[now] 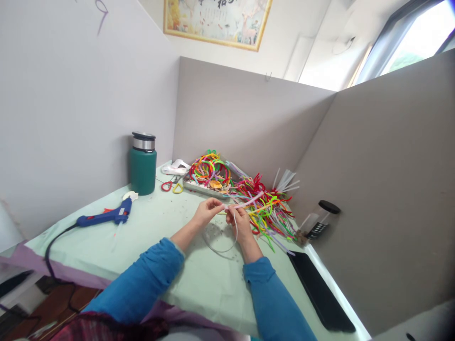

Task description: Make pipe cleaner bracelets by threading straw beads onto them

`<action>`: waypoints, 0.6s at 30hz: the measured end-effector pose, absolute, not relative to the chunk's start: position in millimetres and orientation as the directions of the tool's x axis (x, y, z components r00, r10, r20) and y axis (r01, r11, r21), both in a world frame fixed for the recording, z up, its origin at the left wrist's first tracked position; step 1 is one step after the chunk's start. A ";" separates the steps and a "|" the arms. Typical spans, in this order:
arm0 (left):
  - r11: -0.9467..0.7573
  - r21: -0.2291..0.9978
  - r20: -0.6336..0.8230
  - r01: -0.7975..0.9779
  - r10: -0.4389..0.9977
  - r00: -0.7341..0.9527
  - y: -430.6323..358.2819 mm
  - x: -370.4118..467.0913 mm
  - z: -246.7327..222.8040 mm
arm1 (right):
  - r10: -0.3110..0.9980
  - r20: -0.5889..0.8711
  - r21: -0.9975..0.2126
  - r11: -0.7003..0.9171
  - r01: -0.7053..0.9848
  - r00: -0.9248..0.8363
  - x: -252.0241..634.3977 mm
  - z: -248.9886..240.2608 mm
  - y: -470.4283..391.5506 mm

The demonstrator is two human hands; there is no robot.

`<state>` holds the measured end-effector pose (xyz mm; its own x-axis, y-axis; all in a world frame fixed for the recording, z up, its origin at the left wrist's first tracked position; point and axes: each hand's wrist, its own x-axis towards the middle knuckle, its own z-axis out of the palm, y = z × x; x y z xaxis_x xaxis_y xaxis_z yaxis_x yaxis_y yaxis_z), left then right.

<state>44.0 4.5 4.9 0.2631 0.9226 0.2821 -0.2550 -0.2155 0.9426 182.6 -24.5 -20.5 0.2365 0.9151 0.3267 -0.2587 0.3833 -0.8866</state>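
Over mid-desk point(209, 293), left hand point(206, 211) and right hand point(241, 225) close together, fingers of both pinched on pink strip point(253, 201); pale hoop point(217, 250) loops below. Likely step: joining strip to hoop. Next move seems to need hoop steady, strip snug.

green tabletop point(213, 289) with glue gun point(122, 211), bottle point(143, 171), pipe cleaners point(272, 215)

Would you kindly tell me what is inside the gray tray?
Colorful loops are heaped over the tray, with an orange piece and small bits inside; anything beneath is covered.
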 end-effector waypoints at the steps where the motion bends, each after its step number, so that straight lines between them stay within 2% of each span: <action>1: -0.210 0.943 0.276 -0.257 0.926 0.256 4.5 43.7 5.4 | 0.915 0.328 -0.885 0.385 -0.262 0.236 182.1 -20.1 -24.9; 9: -0.184 0.957 0.233 -0.224 0.947 0.221 4.1 41.9 8.5 | 0.907 0.385 -0.894 0.412 -0.175 0.170 179.3 -18.5 -28.0; 18: -0.155 0.968 0.209 -0.199 0.935 0.287 4.6 43.1 7.3 | 0.894 0.416 -0.896 0.434 -0.095 0.165 178.6 -18.9 -29.5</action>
<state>43.1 4.6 7.3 0.2871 0.9348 0.2090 -0.1989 -0.1552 0.9676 178.6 -29.5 -18.9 0.1647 0.8942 0.4162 -0.0954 0.4344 -0.8956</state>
